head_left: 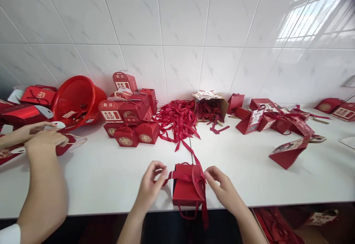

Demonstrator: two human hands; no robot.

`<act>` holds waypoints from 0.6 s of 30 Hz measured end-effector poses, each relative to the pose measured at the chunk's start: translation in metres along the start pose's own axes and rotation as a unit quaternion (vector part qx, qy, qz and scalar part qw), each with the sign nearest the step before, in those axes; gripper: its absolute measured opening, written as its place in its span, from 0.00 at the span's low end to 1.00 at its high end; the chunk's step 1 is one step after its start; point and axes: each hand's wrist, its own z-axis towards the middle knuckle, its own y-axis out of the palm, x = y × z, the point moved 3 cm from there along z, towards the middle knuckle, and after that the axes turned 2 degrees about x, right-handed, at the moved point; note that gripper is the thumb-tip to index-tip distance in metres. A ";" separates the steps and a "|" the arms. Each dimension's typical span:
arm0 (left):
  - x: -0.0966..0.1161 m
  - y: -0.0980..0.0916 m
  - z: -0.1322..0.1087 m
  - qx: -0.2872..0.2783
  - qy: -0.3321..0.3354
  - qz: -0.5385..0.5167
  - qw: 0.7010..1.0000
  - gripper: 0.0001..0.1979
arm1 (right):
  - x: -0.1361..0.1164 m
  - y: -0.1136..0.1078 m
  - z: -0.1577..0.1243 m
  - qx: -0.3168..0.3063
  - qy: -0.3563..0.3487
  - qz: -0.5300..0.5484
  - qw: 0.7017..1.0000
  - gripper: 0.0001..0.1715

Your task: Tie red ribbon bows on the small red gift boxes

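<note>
A small red gift box [186,188] lies on the table's front edge, with its cord handle [188,216] hanging over the edge. A red ribbon [183,176] crosses its top and passes by a rounded flap. At the left side my left hand [151,183] pinches one end of this ribbon, fingers curled. My right hand [222,186] is at the right side, thumb and forefinger closed on the ribbon by the flap. One ribbon tail drops past the table edge. Another strip runs back towards the heap of loose ribbons [179,118].
Stacked red boxes [130,112] stand behind on the left, beside a tipped red basin [77,101]. A cardboard box of dark red ribbons [210,109] is against the wall. More red boxes [277,116] lie right. At far left, a co-worker's hands [46,138] handle another box.
</note>
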 end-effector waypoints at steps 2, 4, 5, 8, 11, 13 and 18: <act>0.009 0.026 -0.006 -0.052 0.004 -0.021 0.998 0.11 | 0.004 0.011 0.000 -0.029 0.016 -0.005 0.999 0.18; 0.011 0.038 -0.009 -0.069 -0.004 -0.022 0.997 0.10 | 0.007 0.017 0.002 -0.043 0.033 0.005 0.999 0.21; 0.010 0.040 -0.010 -0.070 -0.011 -0.022 0.997 0.10 | 0.009 0.018 0.002 -0.053 0.039 0.020 0.998 0.22; 0.004 0.034 -0.006 -0.081 -0.026 -0.015 0.996 0.11 | 0.014 0.015 0.006 -0.079 0.049 0.123 0.988 0.26; 0.003 0.023 0.000 -0.094 -0.019 0.008 0.995 0.16 | 0.023 0.009 0.011 -0.073 0.068 0.194 0.976 0.27; 0.003 0.019 0.003 -0.091 -0.016 0.009 0.996 0.17 | 0.027 0.007 0.014 -0.067 0.065 0.173 0.981 0.27; -0.004 0.025 0.002 -0.116 -0.047 -0.049 0.991 0.18 | 0.028 -0.001 0.013 0.005 0.012 0.088 0.996 0.22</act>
